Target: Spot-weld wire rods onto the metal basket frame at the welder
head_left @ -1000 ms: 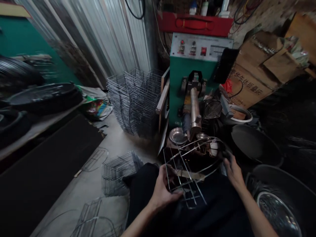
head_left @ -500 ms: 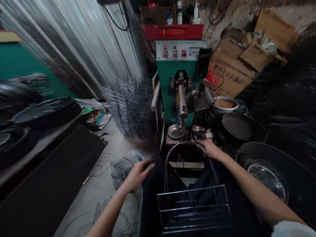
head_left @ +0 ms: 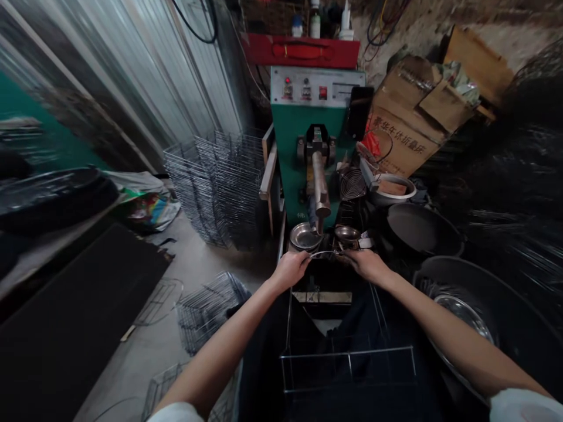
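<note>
A wire rack (head_left: 349,353) with a tall curved loop rests over my lap, its boxy grid end toward me. My left hand (head_left: 291,268) is closed on the left side of the loop's top. On the right side of the same curve, my right hand (head_left: 368,265) is closed too. Just beyond both hands stands a green welding machine (head_left: 288,170), its metal arm (head_left: 321,184) pointing down and toward me. Beneath that arm sit a shallow metal dish (head_left: 305,235) and a smaller metal bowl (head_left: 347,233).
Stacked wire racks (head_left: 215,187) stand left of the machine, and more racks (head_left: 206,310) lie on the floor. At right are a dark pan (head_left: 424,228), a large black tub (head_left: 519,305) and a cardboard box (head_left: 400,129). A dark board (head_left: 83,310) lies left.
My left hand has moved right and forward from beside my knee and taken hold of the wire loop. My right hand stays on the loop. The view has shifted slightly.
</note>
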The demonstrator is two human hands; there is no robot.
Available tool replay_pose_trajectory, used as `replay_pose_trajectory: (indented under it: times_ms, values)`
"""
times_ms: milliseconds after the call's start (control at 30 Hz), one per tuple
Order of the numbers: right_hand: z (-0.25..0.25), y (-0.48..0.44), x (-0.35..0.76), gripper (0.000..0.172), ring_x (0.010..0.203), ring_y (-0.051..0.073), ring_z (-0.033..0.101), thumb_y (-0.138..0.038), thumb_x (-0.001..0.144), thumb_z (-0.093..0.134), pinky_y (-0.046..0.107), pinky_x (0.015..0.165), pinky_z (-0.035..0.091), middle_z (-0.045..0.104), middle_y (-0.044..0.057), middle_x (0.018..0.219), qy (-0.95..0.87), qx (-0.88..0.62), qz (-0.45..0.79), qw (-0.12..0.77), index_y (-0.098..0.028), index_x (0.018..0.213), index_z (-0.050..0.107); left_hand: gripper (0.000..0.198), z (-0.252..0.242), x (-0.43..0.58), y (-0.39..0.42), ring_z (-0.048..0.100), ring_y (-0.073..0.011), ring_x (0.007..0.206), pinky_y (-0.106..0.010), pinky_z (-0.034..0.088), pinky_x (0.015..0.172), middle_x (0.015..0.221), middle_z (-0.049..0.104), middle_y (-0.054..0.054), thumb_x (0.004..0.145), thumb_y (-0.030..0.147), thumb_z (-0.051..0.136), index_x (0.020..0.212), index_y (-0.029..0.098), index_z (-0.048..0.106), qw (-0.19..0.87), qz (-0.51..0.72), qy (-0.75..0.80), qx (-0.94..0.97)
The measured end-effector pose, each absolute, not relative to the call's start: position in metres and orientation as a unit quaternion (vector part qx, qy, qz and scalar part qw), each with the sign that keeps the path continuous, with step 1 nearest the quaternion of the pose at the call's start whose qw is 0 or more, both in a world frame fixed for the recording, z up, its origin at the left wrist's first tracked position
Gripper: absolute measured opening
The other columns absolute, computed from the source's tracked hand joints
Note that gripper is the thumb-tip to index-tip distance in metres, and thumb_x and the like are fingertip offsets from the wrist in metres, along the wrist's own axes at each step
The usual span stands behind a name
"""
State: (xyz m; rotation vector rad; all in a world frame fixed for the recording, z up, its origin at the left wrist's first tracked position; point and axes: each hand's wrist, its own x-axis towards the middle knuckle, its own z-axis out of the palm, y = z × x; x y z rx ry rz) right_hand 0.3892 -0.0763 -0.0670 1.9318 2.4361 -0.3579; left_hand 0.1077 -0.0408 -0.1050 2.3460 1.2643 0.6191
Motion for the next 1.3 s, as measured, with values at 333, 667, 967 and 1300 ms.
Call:
replay_pose_trajectory:
  times_ms: [333,667,967,1300]
  values:
    - [-0.053,-0.044,0.367,0.034,0.098,0.029,0.072,-0.037,0.109,0.04,0.032,0.076,0.049,0.076,0.013,0.11,0.797,0.597,-0.067,0.063,-0.026,0.131,0.064,0.019,-0.084,0.093,-0.018,0.062,-0.0169,0.065,-0.025,0.038,0.064,0.07,0.066,-0.003,0.098,0.019,0.051,0.082,0.019,0.063,0.155,0.217,0.43,0.863]
    - [-0.044,-0.023,0.372,0.028,0.101,0.024,0.069,-0.036,0.108,0.046,0.028,0.08,0.044,0.074,0.01,0.108,0.818,0.57,-0.076,-0.008,-0.027,0.118,0.07,0.021,-0.065,0.091,-0.003,0.053,-0.013,0.057,-0.023,0.035,0.06,0.06,0.057,0.001,0.094,0.017,0.054,0.075,0.017,0.063,0.164,0.223,0.432,0.858]
    - [-0.042,-0.013,0.377,0.022,0.096,0.024,0.069,-0.035,0.105,0.053,0.028,0.082,0.044,0.075,0.009,0.102,0.821,0.56,-0.099,-0.045,-0.027,0.107,0.073,0.02,-0.059,0.096,0.004,0.047,-0.0103,0.053,-0.022,0.032,0.057,0.057,0.052,0.003,0.092,0.013,0.057,0.076,0.015,0.067,0.187,0.223,0.448,0.845]
    - [-0.046,-0.011,0.377,0.025,0.092,0.023,0.069,-0.035,0.106,0.049,0.028,0.076,0.042,0.074,0.008,0.098,0.822,0.563,-0.088,-0.025,-0.026,0.103,0.073,0.021,-0.054,0.097,0.002,0.043,-0.0099,0.052,-0.022,0.03,0.056,0.056,0.052,0.003,0.091,0.013,0.055,0.074,0.015,0.068,0.197,0.222,0.456,0.839]
